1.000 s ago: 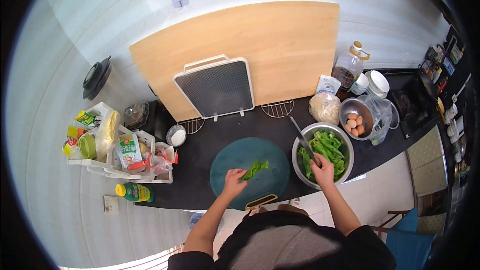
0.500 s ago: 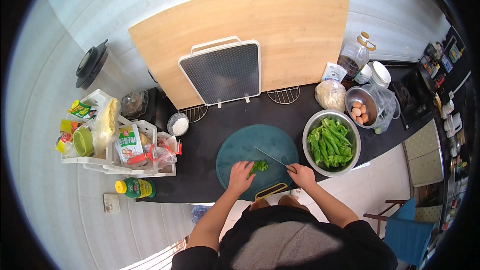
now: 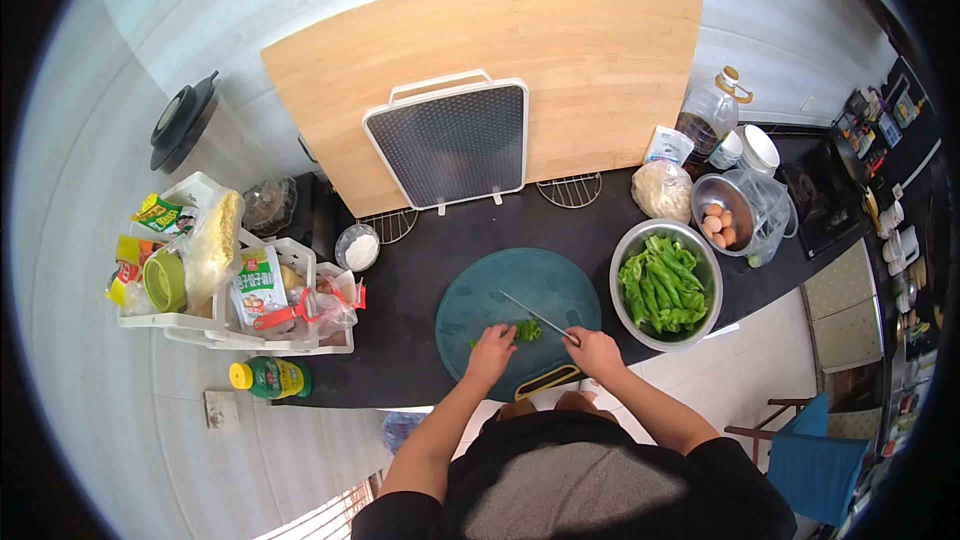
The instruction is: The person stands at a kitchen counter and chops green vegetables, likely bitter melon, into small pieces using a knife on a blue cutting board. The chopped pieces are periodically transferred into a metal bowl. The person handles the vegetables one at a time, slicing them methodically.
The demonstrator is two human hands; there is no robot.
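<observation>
On a round dark-green cutting board lie cut pieces of green pepper, with a small green bit left of my left hand. My left hand has its fingers curled down on the pepper's left end, partly hiding it. My right hand is closed round the handle of a knife. The blade slants up and left across the board, just beyond the pepper pieces. Right of the board, a steel bowl holds whole green peppers.
A smaller steel bowl of eggs stands beside a plastic bag. White baskets of packets and a green bottle are at left. A small bowl of white powder sits behind the board; a dark-faced board leans behind.
My left hand has shifted slightly right and down along the pepper. My right hand and the knife have drawn a little left, nearer the pepper pieces.
</observation>
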